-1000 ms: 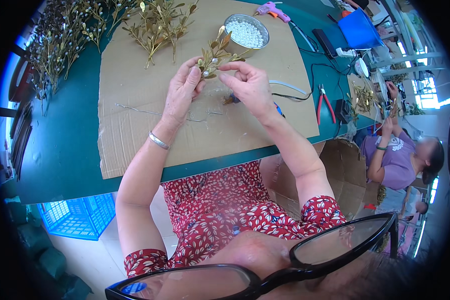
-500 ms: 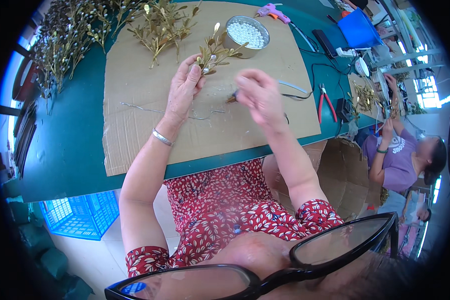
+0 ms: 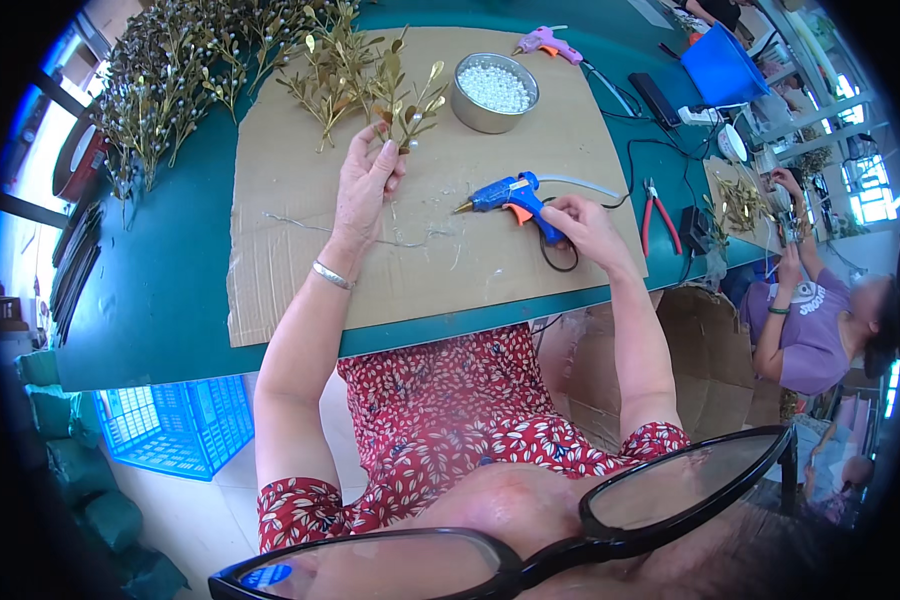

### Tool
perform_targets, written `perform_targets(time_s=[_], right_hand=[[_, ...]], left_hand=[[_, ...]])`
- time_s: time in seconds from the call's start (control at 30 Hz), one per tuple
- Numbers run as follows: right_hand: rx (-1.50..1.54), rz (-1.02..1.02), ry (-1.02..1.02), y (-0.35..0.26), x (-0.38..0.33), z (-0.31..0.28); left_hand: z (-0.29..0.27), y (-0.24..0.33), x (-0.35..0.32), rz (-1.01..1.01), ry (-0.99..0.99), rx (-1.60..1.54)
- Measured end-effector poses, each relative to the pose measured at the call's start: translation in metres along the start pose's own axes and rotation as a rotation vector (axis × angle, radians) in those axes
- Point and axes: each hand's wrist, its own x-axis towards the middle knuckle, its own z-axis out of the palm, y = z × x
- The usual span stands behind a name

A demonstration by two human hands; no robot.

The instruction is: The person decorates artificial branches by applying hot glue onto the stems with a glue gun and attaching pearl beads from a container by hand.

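My left hand (image 3: 372, 178) pinches a gold-leaved artificial sprig (image 3: 410, 118) with small white pearls on it, held over the cardboard sheet (image 3: 300, 270). To the right, my right hand (image 3: 582, 230) has its fingers closed on the handle end of a blue hot glue gun (image 3: 510, 196). The gun lies low over the cardboard, its nozzle pointing left and its orange trigger facing me. A clear glue stick runs out of its back. Beyond the sprig stands a round metal tin (image 3: 495, 94) full of white pearls.
Finished-looking pearl sprigs (image 3: 170, 90) heap at the far left, with plainer gold sprigs (image 3: 330, 85) on the cardboard. A purple glue gun (image 3: 550, 44), red-handled pliers (image 3: 660, 218), a black power strip (image 3: 654, 98) and cables lie right. A co-worker (image 3: 805, 320) sits at far right.
My right hand has moved right and down from beside the sprig and now grips the blue glue gun. My left hand keeps the sprig, turned a little, leaves upward.
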Motion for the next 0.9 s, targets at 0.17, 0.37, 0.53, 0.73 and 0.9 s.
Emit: perform_targets(time_s=[0.17, 0.37, 0.53, 0.73, 0.9], right_hand=[[-0.035, 0.165, -0.154, -0.014, 0.009, 0.001], [0.638, -0.385, 0.126, -0.009, -0.028, 0.009], [1.028, -0.255, -0.101, -0.021, -0.04, 0.013], [1.25, -0.213, -0.232, -0.032, -0.03, 0.022], [0.967, -0.245, -0.093, -0.039, -0.033, 0.026]], left_hand=[[0.002, -0.003, 0.002, 0.048, -0.031, 0.069], [0.0, -0.006, -0.002, -0.027, -0.055, -0.082], [0.006, -0.001, -0.005, -0.03, -0.11, -0.029], [0.004, -0.004, -0.004, -0.029, -0.147, 0.021], [0.004, -0.005, -0.004, -0.022, -0.105, 0.06]])
